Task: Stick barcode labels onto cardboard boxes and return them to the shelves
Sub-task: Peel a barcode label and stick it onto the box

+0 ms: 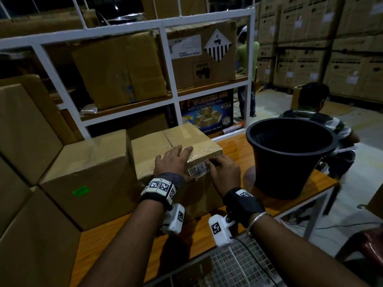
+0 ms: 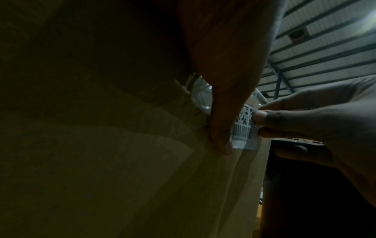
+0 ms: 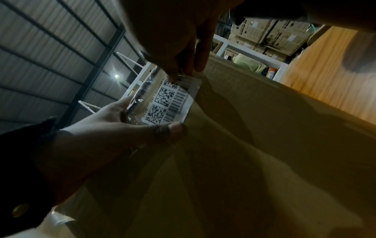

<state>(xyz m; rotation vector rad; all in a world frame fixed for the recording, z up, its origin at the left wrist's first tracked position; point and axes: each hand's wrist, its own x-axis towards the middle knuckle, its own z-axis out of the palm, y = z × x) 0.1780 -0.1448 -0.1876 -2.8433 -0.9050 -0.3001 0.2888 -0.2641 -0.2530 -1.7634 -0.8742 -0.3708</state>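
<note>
Now | barcode label (image 1: 198,168) on box (image 1: 176,146) edge | left hand (image 1: 173,162) flat | right hand (image 1: 223,172) fingers pinching it

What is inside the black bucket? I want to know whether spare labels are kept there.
The black bucket shows only dark inner wall from the head view. Its bottom is in shadow, so any contents cannot be made out.

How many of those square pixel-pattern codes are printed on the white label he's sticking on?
3. On the white barcode label at the brown cardboard box's front top edge, three square codes sit in a row beside the striped barcode. The right hand's fingertips cover part of the end one, so more may be hidden.
</note>
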